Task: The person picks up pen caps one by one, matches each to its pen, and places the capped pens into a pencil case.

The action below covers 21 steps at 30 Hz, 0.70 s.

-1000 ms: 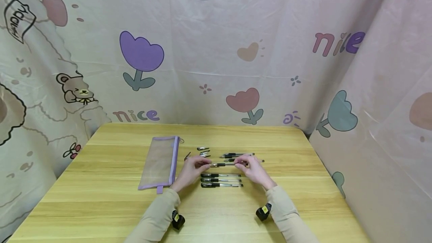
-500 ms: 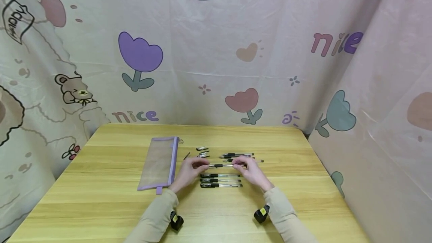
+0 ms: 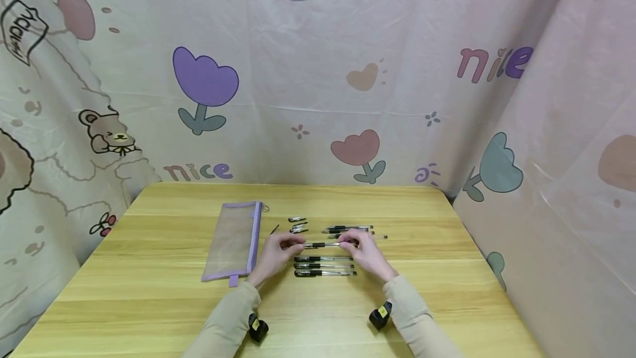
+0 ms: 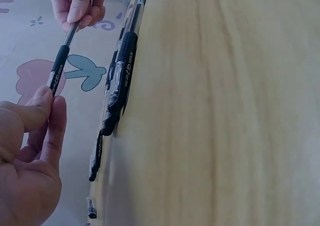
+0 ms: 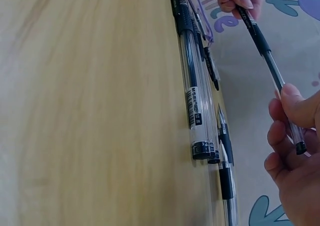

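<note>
A clear gel pen with a black grip (image 3: pixel 322 245) is held level above the table between both hands. My left hand (image 3: pixel 278 253) pinches its tip end, where a clear cap section with black parts shows (image 5: pixel 244 15); the fingers partly hide it. Thumb and fingers of my right hand (image 3: pixel 366 252) pinch the barrel near the black end plug (image 5: pixel 300 148). Just in front of the hands, three capped gel pens (image 3: pixel 324 266) lie side by side. Several uncapped pens (image 3: pixel 348 228) lie behind, some partly covered by the right hand in the head view.
Loose pen caps (image 3: pixel 298 219) lie on the table (image 3: pixel 149 247) behind the left hand, one (image 3: pixel 275 229) apart from the others. To the left lies a flat mesh zip pouch (image 3: pixel 231 242) with purple edging. A printed curtain (image 3: pixel 298 70) rises behind the table.
Both hands have shifted slightly to the left with the pen, the right one a little more, while the whole head view drifts slightly. Both keep their hold on the pen.
</note>
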{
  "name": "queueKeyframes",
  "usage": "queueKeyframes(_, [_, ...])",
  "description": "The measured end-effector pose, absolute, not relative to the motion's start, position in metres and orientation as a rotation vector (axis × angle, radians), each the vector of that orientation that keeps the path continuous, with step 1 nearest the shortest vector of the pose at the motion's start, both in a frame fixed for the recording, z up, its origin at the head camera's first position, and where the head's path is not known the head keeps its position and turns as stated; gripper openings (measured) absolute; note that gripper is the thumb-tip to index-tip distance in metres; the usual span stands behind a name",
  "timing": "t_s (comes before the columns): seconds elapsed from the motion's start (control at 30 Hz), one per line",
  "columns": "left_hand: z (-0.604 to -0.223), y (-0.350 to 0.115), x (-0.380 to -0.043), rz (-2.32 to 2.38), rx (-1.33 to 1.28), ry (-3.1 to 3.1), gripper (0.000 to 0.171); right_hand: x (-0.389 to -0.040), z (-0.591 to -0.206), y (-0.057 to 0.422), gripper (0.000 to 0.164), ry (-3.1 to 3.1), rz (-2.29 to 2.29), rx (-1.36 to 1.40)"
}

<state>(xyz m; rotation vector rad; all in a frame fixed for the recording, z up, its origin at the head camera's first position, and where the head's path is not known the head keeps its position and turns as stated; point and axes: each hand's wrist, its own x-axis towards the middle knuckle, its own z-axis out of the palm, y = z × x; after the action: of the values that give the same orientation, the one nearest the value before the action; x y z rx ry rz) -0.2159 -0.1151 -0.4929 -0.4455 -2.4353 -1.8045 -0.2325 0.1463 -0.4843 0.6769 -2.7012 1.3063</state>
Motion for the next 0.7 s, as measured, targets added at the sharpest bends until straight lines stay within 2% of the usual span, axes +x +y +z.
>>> queueKeyframes(0.7, [-0.4967, -0.1149, -0.2132, -1.756, -0.443, -2.365, 0.017, -0.2333, -0.4846, 0.1443, 0.011, -2.681, 1.335, 0.689])
